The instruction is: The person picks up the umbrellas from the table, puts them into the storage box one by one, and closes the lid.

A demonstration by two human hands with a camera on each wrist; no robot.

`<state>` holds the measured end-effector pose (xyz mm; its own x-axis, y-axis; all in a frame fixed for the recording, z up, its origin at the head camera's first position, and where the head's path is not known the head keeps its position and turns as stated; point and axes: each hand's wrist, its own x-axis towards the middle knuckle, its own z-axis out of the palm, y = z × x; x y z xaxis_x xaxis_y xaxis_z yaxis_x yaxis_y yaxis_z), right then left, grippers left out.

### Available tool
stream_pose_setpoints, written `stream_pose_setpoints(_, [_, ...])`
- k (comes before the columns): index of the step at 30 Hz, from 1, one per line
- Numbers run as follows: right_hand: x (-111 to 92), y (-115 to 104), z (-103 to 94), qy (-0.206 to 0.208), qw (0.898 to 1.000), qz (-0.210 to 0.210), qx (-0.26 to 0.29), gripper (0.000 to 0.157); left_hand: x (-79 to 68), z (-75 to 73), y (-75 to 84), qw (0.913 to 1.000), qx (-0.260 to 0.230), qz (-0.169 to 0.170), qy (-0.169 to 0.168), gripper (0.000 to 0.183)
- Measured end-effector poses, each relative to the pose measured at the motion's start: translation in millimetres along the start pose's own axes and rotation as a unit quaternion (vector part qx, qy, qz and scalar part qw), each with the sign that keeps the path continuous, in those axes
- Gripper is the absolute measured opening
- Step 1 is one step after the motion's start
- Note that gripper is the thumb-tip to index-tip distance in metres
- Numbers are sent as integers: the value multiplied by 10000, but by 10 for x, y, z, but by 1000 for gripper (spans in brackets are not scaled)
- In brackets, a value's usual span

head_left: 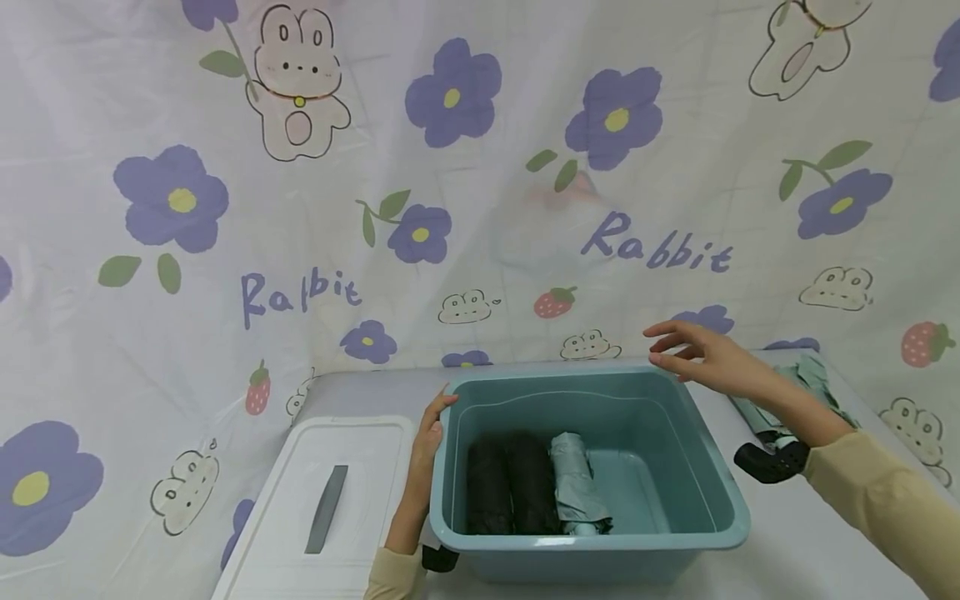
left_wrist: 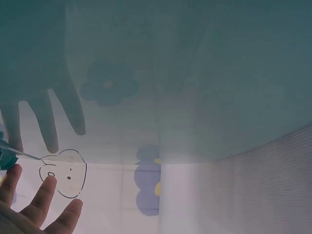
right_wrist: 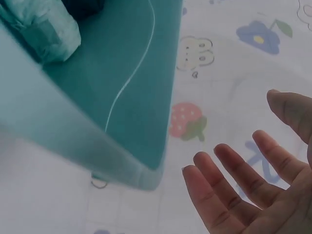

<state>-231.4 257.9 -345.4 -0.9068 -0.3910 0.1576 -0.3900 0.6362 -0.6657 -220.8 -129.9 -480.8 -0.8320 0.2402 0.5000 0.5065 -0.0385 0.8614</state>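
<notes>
A blue-green plastic storage bin stands on the table. My left hand rests against its left side, finger ends at the rim; in the left wrist view its fingers are straight beside the wall, which mirrors them. Above the bin's far right corner my right hand hangs in the air, fingers loosely bent and apart from the rim, holding nothing. Two black rolled bundles lie side by side in the bin's left part. Beside them lies a pale teal rolled bundle, like a folded umbrella.
A white lid with a grey handle lies left of the bin. Crumpled pale teal fabric is on the table at the right, partly behind my right forearm. A printed curtain hangs behind the table.
</notes>
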Motion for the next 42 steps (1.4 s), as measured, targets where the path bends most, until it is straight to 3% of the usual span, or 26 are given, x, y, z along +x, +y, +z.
stream_pose_setpoints(17, [-92,457,-58,137,9982,428,-409,45,41,-92,8,9961,867,153,36,39])
stream_pose_setpoints(30, [-172,822,-145,176,9960,735,-484,45,104,-202,27,9919,1221,356,-2,35])
stream_pose_setpoints(42, [-250,1238,-124,232,9900,1044,-921,44,109,-234,16,9906,1299,428,-8,34])
